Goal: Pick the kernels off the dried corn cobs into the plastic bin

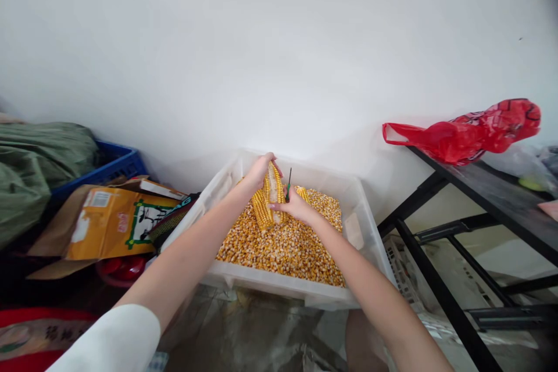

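My left hand is closed around the upper end of an ear of corn. A pale strip without kernels runs along the ear. My right hand grips a screwdriver with a dark green handle, its thin shaft pointing up. The right thumb rests against the lower part of the ear. A second ear of corn lies just left of the held one, on loose corn kernels. Part of another yellow ear shows behind my right hand. All this is in a translucent plastic bin.
A white wall rises behind the bin. Left are an orange cardboard box, a blue crate with a green sack, and a red bowl. On the right, a red plastic bag lies on a black-framed table.
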### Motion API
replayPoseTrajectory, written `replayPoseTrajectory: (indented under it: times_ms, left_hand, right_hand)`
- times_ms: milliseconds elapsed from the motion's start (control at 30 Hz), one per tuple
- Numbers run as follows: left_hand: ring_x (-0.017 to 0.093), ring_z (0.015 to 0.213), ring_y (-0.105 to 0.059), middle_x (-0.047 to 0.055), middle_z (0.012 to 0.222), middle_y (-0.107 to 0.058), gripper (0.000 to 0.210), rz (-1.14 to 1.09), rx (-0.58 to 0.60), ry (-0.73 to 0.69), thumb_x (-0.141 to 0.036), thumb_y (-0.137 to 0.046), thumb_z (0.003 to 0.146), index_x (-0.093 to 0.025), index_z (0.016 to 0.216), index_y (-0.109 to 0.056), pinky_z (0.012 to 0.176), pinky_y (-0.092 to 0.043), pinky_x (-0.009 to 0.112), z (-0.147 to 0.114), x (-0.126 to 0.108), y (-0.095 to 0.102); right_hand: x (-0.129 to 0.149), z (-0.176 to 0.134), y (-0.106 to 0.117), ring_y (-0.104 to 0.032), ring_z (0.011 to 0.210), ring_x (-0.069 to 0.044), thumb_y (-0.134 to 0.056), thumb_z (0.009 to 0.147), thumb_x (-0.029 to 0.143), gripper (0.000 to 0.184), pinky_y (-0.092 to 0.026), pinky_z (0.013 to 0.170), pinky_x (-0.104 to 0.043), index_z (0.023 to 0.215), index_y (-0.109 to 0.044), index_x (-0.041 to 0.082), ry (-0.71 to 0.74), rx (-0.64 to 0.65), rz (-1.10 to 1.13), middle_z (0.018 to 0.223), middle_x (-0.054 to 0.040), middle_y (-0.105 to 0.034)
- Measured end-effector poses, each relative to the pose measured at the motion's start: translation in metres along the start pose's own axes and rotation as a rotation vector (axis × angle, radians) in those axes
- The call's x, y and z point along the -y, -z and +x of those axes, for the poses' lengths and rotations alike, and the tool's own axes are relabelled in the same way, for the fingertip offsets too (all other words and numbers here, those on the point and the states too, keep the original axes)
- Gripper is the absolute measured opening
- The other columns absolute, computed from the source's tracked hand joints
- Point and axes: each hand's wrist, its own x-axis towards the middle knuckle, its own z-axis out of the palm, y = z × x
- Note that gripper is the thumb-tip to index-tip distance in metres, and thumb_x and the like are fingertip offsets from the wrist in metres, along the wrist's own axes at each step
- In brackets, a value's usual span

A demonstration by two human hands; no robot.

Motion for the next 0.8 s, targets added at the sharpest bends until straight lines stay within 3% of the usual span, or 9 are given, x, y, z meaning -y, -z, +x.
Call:
replayPoseTrajectory:
  times_ms: [67, 133, 300, 500, 667, 800]
  left_hand:
    - [0.022, 0.052, -0.059, 0.007, 0.045, -0.055, 0.022, -0.081, -0.023, 0.048, -0.037, -0.044, 0.064, -0.018, 0.055, -0.049, 0.049, -0.044, 0.030, 0.000, 0.000, 0.000]
    - [0.021, 0.051, -0.058, 0.007, 0.045, -0.055, 0.020, -0.136, -0.034, 0.081, -0.036, -0.046, 0.064, -0.018, 0.055, -0.049, 0.048, -0.043, 0.029, 0.001, 0.000, 0.001]
    - [0.021, 0.050, -0.057, 0.007, 0.047, -0.057, 0.021, -0.156, -0.013, 0.100, -0.037, -0.046, 0.064, -0.018, 0.056, -0.050, 0.050, -0.044, 0.031, 0.003, 0.002, 0.002]
    - [0.021, 0.050, -0.057, 0.007, 0.047, -0.057, 0.019, -0.179, -0.044, 0.140, -0.035, -0.045, 0.065, -0.018, 0.057, -0.049, 0.051, -0.044, 0.032, 0.003, 0.002, 0.003]
    - [0.020, 0.046, -0.056, 0.008, 0.047, -0.057, 0.020, -0.194, -0.035, 0.148, -0.036, -0.045, 0.064, -0.018, 0.056, -0.048, 0.048, -0.043, 0.030, 0.006, 0.001, 0.008]
    - [0.021, 0.049, -0.057, 0.008, 0.046, -0.056, 0.019, -0.177, -0.076, 0.141, -0.036, -0.045, 0.063, -0.018, 0.057, -0.049, 0.048, -0.043, 0.030, 0.006, 0.002, 0.008]
  right_hand:
    - [-0.003, 0.002, -0.004, -0.057, 0.098, -0.021, -0.076, 0.057, 0.035, 0.060, -0.044, 0.090, -0.040, 0.106, -0.045, 0.020, -0.037, -0.100, -0.064, 0.108, -0.0057, -0.059]
    - [-0.002, 0.003, -0.005, -0.057, 0.099, -0.022, -0.076, 0.058, 0.037, 0.059, -0.043, 0.091, -0.039, 0.106, -0.045, 0.020, -0.062, -0.108, -0.050, 0.109, -0.0059, -0.059]
    - [0.007, 0.000, 0.001, -0.057, 0.101, -0.019, -0.067, 0.069, 0.041, 0.047, -0.045, 0.089, -0.034, 0.106, -0.047, 0.022, -0.033, 0.113, 0.155, 0.110, -0.0040, -0.060]
    - [0.002, 0.001, -0.001, -0.058, 0.091, -0.021, -0.075, 0.058, 0.039, 0.056, -0.048, 0.083, -0.037, 0.102, -0.047, 0.020, -0.024, -0.094, -0.077, 0.101, -0.0043, -0.061]
    - [0.008, -0.003, 0.004, -0.058, 0.094, -0.020, -0.072, 0.063, 0.035, 0.049, -0.048, 0.084, -0.036, 0.102, -0.046, 0.020, 0.011, 0.139, 0.068, 0.102, -0.0043, -0.060]
    - [0.002, -0.001, -0.002, -0.056, 0.095, -0.021, -0.075, 0.058, 0.038, 0.059, -0.045, 0.087, -0.038, 0.103, -0.043, 0.020, -0.015, -0.019, -0.110, 0.106, -0.0056, -0.057]
